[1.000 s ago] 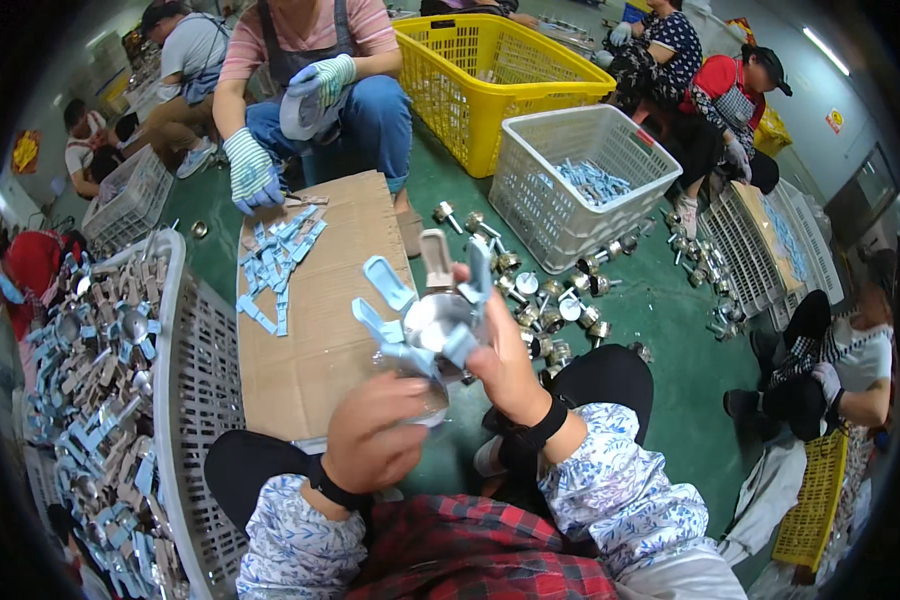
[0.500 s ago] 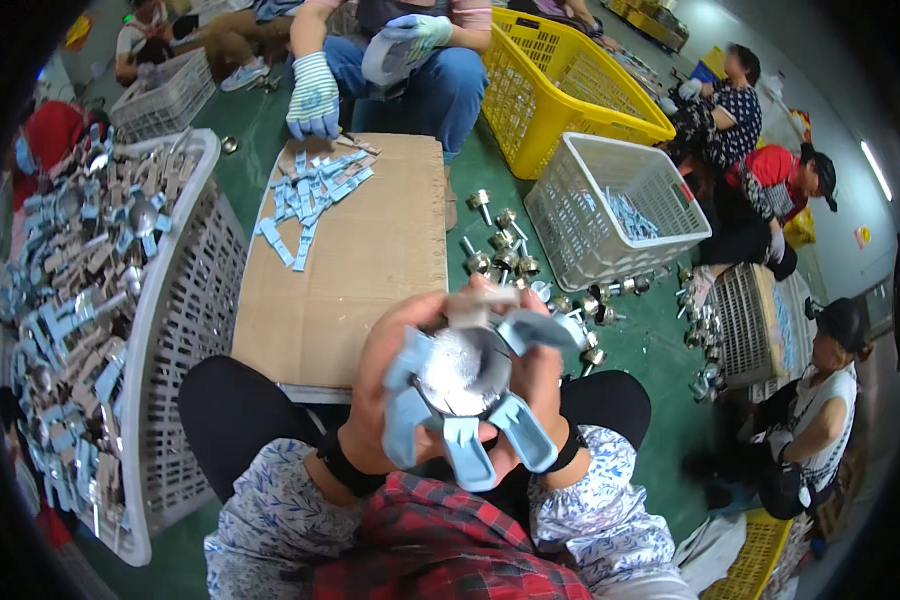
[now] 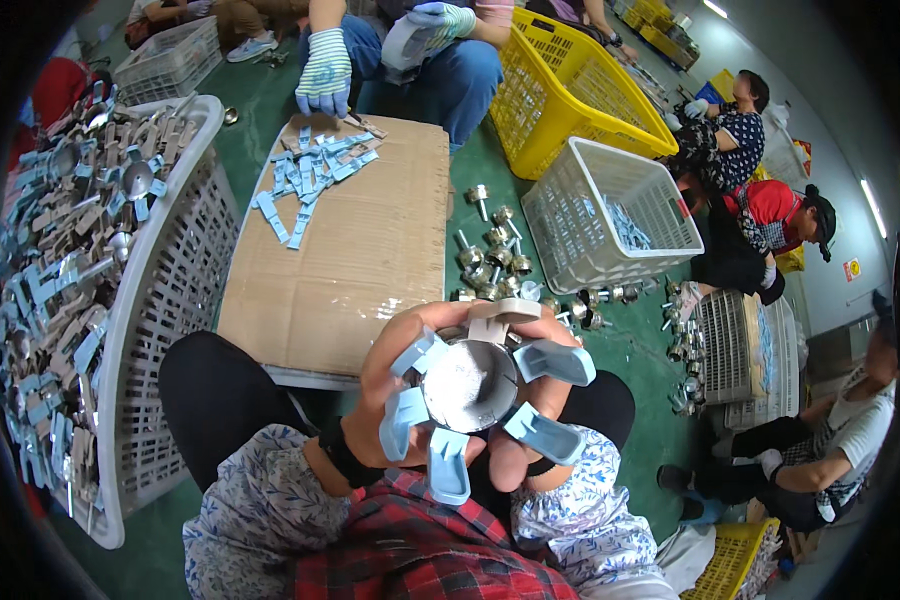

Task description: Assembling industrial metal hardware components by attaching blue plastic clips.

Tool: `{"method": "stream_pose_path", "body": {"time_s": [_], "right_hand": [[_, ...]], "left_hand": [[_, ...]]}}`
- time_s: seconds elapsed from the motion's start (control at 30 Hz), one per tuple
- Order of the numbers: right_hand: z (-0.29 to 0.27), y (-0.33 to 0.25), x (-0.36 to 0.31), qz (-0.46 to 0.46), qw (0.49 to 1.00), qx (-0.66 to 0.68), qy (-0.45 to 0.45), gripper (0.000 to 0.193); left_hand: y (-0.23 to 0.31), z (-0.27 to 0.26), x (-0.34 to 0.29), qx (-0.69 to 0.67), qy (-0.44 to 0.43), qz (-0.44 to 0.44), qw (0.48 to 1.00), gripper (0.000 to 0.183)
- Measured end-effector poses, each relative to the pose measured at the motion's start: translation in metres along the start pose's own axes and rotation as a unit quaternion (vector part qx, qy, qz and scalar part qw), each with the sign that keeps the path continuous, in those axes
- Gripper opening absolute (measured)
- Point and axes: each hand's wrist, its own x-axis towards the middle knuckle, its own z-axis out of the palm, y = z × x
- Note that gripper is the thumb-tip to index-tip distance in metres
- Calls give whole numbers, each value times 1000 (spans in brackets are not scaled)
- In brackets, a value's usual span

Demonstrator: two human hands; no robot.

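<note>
In front of my chest I hold a round metal cup (image 3: 462, 385) ringed by several light-blue plastic tabs (image 3: 448, 466) and one beige tab (image 3: 505, 312) at its far side. My left hand (image 3: 382, 352) wraps round its left side, the fingers partly hidden behind the tabs. My right hand (image 3: 548, 398) grips it from the right, with fingertips showing under the near right tab. The cup's bright hollow faces up at me. Beyond it lies a cardboard sheet (image 3: 345, 270) bearing a pile of loose blue tabs (image 3: 315, 170).
A white basket (image 3: 170, 260) heaped with blue and beige tabbed parts stands at my left. Metal cups with stems (image 3: 495, 250) lie on the green floor, beside a white crate (image 3: 610, 225) and a yellow crate (image 3: 570, 90). A gloved co-worker's hand (image 3: 325, 75) hovers at the cardboard's far edge.
The cup with its tabs has turned slightly in my hands, and its blur is gone. My view has shifted a little. The gloved co-worker still sits opposite.
</note>
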Motion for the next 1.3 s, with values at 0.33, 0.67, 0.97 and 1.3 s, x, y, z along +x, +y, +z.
{"method": "stream_pose_path", "body": {"time_s": [0.33,0.67,0.97,1.3], "right_hand": [[27,-48,3,189,931,295,103,74],[61,17,-19,215,897,351,161,53],[60,14,-34,147,951,224,153,82],[83,-43,-13,95,986,132,-39,98]], "left_hand": [[26,-6,2,-81,-22,-151,985,88],[-44,33,-51,-249,155,-203,934,82],[30,19,-51,-58,154,-213,963,98],[54,-59,-79,79,147,-178,970,71]]}}
